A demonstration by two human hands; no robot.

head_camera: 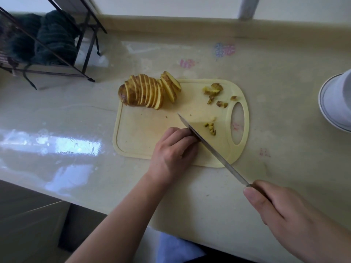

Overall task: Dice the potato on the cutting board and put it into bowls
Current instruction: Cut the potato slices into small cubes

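Observation:
A pale yellow cutting board [144, 133] lies on the counter. At its far left edge rests a potato [146, 93] cut into many thin slices that lean together. Small diced pieces [213, 91] lie near the board's handle hole, and a few more potato bits [210, 128] sit beside the blade. My right hand [288, 215] grips the handle of a long knife [209, 145], whose blade slants across the board. My left hand [174, 149] is curled against the blade, pressing down on potato slices that its fingers mostly hide.
Stacked white bowls [336, 103] stand at the counter's right edge. A black wire rack [62, 44] with dark cloths hanging on it stands at the back left. The counter's front edge runs just below my left forearm.

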